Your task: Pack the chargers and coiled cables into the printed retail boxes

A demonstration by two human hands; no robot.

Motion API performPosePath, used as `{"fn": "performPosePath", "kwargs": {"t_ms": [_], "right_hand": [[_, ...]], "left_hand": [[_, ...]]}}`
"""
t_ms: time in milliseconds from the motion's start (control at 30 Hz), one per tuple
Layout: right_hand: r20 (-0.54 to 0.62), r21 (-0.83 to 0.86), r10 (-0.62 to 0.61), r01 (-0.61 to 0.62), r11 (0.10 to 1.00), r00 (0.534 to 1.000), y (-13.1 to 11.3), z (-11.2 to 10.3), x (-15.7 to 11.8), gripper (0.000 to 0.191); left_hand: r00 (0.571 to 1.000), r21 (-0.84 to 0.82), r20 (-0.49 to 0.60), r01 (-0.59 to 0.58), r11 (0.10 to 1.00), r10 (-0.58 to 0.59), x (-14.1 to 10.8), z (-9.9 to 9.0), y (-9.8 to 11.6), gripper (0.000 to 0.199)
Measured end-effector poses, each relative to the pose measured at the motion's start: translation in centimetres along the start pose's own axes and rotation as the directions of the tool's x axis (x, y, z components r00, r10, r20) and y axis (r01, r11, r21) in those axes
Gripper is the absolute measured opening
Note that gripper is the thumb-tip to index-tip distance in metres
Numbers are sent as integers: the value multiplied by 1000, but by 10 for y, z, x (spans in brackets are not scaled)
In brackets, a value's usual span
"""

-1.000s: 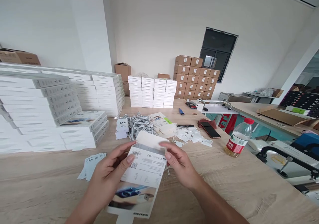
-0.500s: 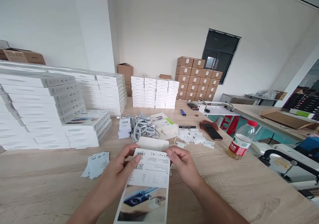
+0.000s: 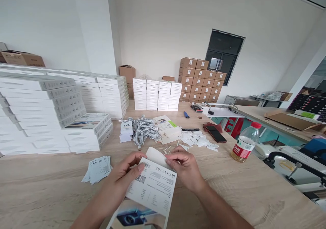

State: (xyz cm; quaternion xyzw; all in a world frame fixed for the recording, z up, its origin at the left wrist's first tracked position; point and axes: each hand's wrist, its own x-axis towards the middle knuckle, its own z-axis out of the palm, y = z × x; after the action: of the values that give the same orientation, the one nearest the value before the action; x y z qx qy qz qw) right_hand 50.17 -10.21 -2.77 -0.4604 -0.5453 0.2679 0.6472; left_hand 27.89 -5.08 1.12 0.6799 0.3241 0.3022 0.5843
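A white printed box [image 3: 152, 185] with a dark device pictured on it lies tilted between my hands. Its end flap [image 3: 156, 156] stands open at the far end. My left hand [image 3: 128, 174] grips the box's left edge near the barcode, thumb on top. My right hand [image 3: 184, 166] is closed at the right corner, its thumb and fingers pinching the flap. Beyond the box are bundled grey-white cables [image 3: 144, 128] and a stack of small white cards [image 3: 126, 131]. Printed leaflets [image 3: 98, 169] lie to the left of my left hand.
Tall stacks of white boxes [image 3: 40, 106] fill the left side. Small white pieces [image 3: 197, 139], a black marker [image 3: 190, 129], a phone [image 3: 216, 134] and a bottle with a red cap [image 3: 246, 144] lie or stand to the right. Brown cartons [image 3: 198, 81] are piled at the back wall.
The box has turned, its far end swinging right and nearer to me. My right hand has shifted from the box's corner onto the flap; my left hand keeps its hold.
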Motion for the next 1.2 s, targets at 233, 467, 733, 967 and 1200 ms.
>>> {"fn": "performPosePath", "kwargs": {"t_ms": [233, 467, 733, 967, 1200], "right_hand": [[166, 251, 266, -302, 920, 950, -1, -3, 1, 34], [345, 424, 533, -635, 646, 773, 2, 6, 1, 44], [234, 232, 348, -400, 887, 908, 7, 5, -1, 36], [244, 178, 322, -369, 912, 915, -1, 7, -6, 39], [278, 163, 244, -296, 941, 929, -5, 6, -6, 36]], "left_hand": [[999, 60, 12, 29, 998, -30, 3, 2, -6, 44], [997, 131, 72, 25, 991, -35, -2, 6, -3, 46], [998, 164, 45, 25, 986, -33, -1, 5, -4, 49], [998, 202, 53, 13, 979, -24, -1, 5, -6, 58], [999, 210, 36, 29, 977, -37, -2, 3, -7, 54]]}}
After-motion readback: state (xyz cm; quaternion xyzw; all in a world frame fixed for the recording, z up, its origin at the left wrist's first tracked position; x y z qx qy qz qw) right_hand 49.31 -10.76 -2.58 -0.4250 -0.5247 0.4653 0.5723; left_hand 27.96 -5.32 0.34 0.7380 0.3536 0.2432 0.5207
